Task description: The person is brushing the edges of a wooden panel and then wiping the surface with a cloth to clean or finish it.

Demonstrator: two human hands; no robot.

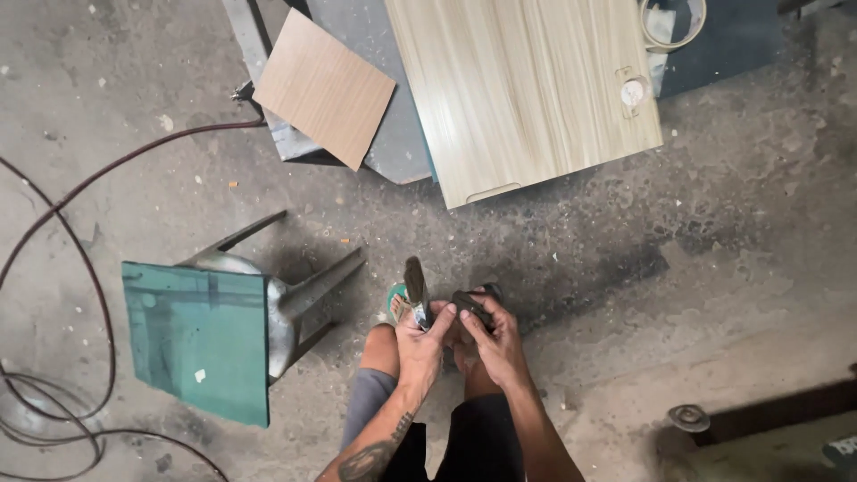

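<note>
left hand [420, 344] clamped on a flat metal blade [416, 293] pointing up | right hand [494, 344] gripping a small dark part [470, 308] | hands close together above knees | green stool [198, 337] left on concrete floor [714, 268]

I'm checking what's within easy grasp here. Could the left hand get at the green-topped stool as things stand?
Probably not straight away. The left hand is wrapped around a narrow tool, with the right hand working beside it. The green-topped stool stands close on that side, with only bare floor between.
</note>
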